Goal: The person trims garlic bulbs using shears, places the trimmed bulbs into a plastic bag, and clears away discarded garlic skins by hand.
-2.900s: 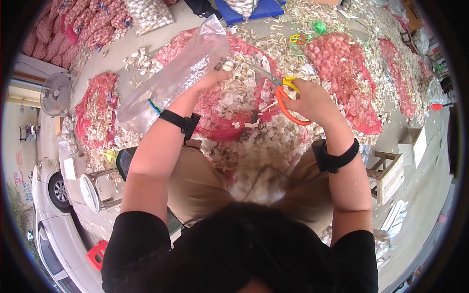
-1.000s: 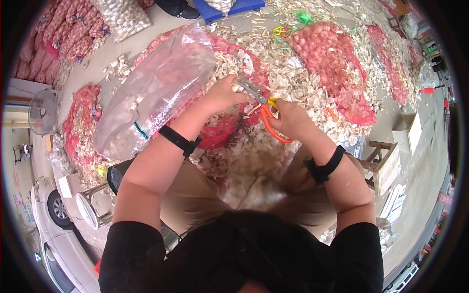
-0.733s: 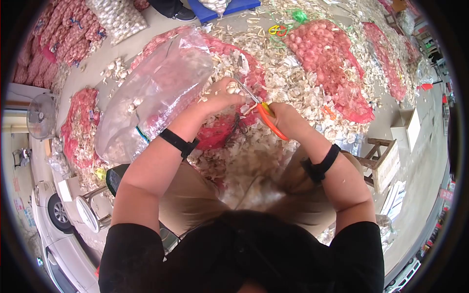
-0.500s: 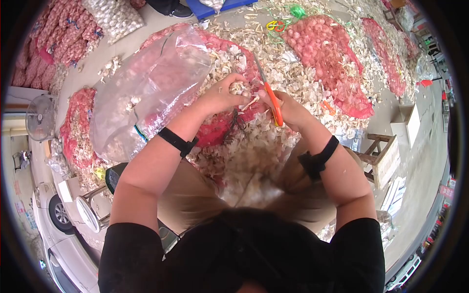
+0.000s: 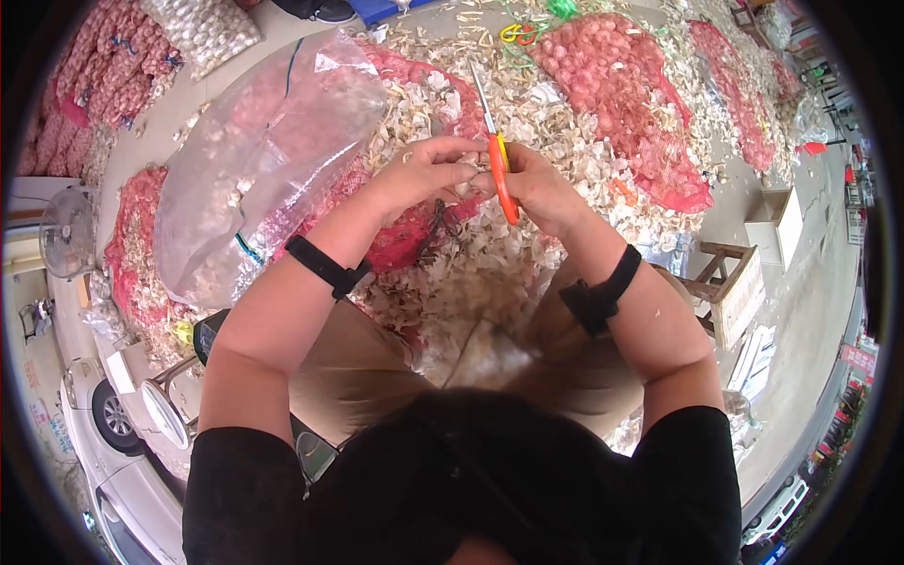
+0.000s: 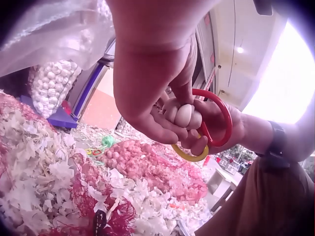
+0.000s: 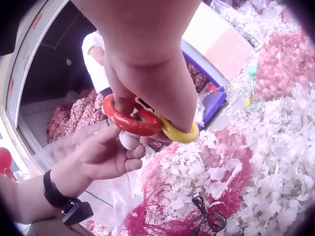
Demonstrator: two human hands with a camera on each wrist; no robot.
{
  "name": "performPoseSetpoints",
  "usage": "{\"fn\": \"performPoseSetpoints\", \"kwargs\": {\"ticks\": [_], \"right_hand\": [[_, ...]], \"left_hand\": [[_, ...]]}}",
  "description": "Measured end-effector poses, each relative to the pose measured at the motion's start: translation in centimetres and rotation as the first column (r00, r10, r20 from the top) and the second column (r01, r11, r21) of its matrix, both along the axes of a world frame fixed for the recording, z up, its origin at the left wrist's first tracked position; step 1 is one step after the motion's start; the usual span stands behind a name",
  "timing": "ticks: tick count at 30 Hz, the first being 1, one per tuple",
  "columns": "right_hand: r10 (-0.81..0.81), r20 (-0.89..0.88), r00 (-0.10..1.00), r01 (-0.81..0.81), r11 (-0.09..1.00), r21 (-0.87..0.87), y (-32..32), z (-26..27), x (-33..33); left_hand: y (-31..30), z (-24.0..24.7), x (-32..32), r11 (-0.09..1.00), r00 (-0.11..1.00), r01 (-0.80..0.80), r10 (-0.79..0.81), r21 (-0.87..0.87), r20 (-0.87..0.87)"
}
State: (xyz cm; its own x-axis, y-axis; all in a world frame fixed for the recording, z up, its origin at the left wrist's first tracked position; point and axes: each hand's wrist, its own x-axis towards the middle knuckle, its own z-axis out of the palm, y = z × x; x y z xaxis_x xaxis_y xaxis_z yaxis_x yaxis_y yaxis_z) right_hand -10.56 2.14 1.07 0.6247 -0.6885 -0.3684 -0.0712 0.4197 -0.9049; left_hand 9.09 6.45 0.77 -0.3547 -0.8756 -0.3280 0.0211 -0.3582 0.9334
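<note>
The step in hand looks like the cleaning of a single garlic bulb (image 6: 184,116). The left hand (image 5: 426,174) pinches it between thumb and curled fingertips, held up over the heap of loose garlic skins (image 5: 574,141). The right hand (image 5: 539,188) is clenched on the scissors (image 5: 499,174), fingers through the red and yellow loops, and its fingertips meet the bulb too, so both hands touch at that one spot. The blades point up and away from the bulb and look closed, so I judge that no cut is being made; the fingers seem to work at the bulb's skin, though the exact contact is hidden. A clear plastic bag (image 5: 268,155) lies just beside the left forearm, over red mesh sacks (image 5: 626,104) of garlic. Any further trimming would call for swinging the blades back down to the bulb with the left pinch kept firm and its fingertips clear of the edges
</note>
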Motion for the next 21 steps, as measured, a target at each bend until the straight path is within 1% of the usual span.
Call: {"fn": "performPoseSetpoints", "kwargs": {"ticks": [3, 5, 7, 8, 9, 10, 11, 12, 13, 14, 15, 16, 17, 19, 20, 21], "right_hand": [[-0.022, 0.034, 0.999, 0.021, 0.999, 0.042, 0.0, 0.0, 0.2], [-0.027, 0.017, 0.999, 0.026, 0.998, 0.053, -0.2, 0.2, 0.2], [-0.03, 0.0, 1.0, 0.03, 0.997, 0.066, -0.3, 0.1, 0.2], [-0.041, -0.006, 0.999, 0.041, 0.998, 0.055, -0.4, -0.1, 0.1], [-0.053, -0.011, 0.999, 0.053, 0.998, 0.044, -0.4, -0.2, 0.1], [-0.051, -0.011, 0.999, 0.051, 0.998, 0.044, -0.3, -0.1, 0.1], [-0.092, -0.074, 0.993, 0.093, 0.995, 0.023, -0.3, 0.1, 0.1], [-0.136, -0.136, 0.981, 0.137, 0.991, 0.001, -0.3, 0.2, 0.1], [-0.136, -0.134, 0.982, 0.137, 0.991, 0.0, -0.4, 0.2, 0.1], [-0.116, -0.189, 0.975, 0.108, 0.993, -0.051, -0.5, 0.2, 0.0], [-0.097, -0.245, 0.965, 0.074, 0.992, -0.099, -0.5, 0.2, 0.0], [-0.094, -0.246, 0.965, 0.072, 0.993, -0.098, -0.3, 0.3, 0.1], [-0.065, -0.214, 0.975, 0.041, 0.993, -0.113, -0.1, 0.5, 0.2], [-0.034, -0.183, 0.983, 0.01, 0.991, -0.131, 0.0, 0.6, 0.3], [-0.009, -0.16, 0.987, -0.012, 0.991, -0.134, 0.0, 0.5, 0.3], [0.014, -0.137, 0.99, -0.033, 0.99, -0.137, -0.1, 0.4, 0.3]], "left_hand": [[0.0, -0.2, -0.2, 0.998, 0.999, -0.051, 0.051, 0.03, 0.002], [-0.1, -0.2, -0.2, 0.996, 0.997, -0.079, 0.079, 0.034, 0.001], [-0.4, 0.6, 0.1, 0.962, 0.974, -0.195, 0.168, 0.191, 0.15], [-0.3, 0.3, 0.2, 0.962, 0.974, -0.197, 0.169, 0.191, 0.15], [-0.1, -0.4, 0.2, 0.99, 0.94, -0.14, 0.128, 0.016, 0.317], [0.1, -1.3, 0.2, 0.988, 0.87, -0.051, 0.115, -0.146, 0.479], [0.3, -2.2, 0.3, 0.956, 0.77, 0.067, 0.133, -0.287, 0.624], [0.4, -2.4, 0.2, 0.896, 0.647, 0.207, 0.176, -0.393, 0.742], [0.5, -2.5, 0.1, 0.811, 0.507, 0.361, 0.243, -0.46, 0.827], [0.4, -2.6, 0.2, 0.811, 0.506, 0.362, 0.244, -0.46, 0.828], [0.2, -1.3, -0.1, 0.962, 0.809, 0.154, 0.009, -0.227, 0.587], [0.1, -0.3, -0.3, 0.992, 0.981, 0.062, -0.081, 0.106, 0.178], [0.2, 0.3, -0.6, 0.993, 0.981, 0.06, -0.078, 0.105, 0.177], [0.3, 1.1, -1.0, 0.98, 0.999, -0.035, 0.028, 0.197, 0.04], [0.2, 0.9, -0.9, 0.98, 0.999, -0.037, 0.029, 0.195, 0.041], [0.2, 0.7, -0.9, 0.992, 0.995, -0.028, 0.016, 0.126, 0.1]]}}
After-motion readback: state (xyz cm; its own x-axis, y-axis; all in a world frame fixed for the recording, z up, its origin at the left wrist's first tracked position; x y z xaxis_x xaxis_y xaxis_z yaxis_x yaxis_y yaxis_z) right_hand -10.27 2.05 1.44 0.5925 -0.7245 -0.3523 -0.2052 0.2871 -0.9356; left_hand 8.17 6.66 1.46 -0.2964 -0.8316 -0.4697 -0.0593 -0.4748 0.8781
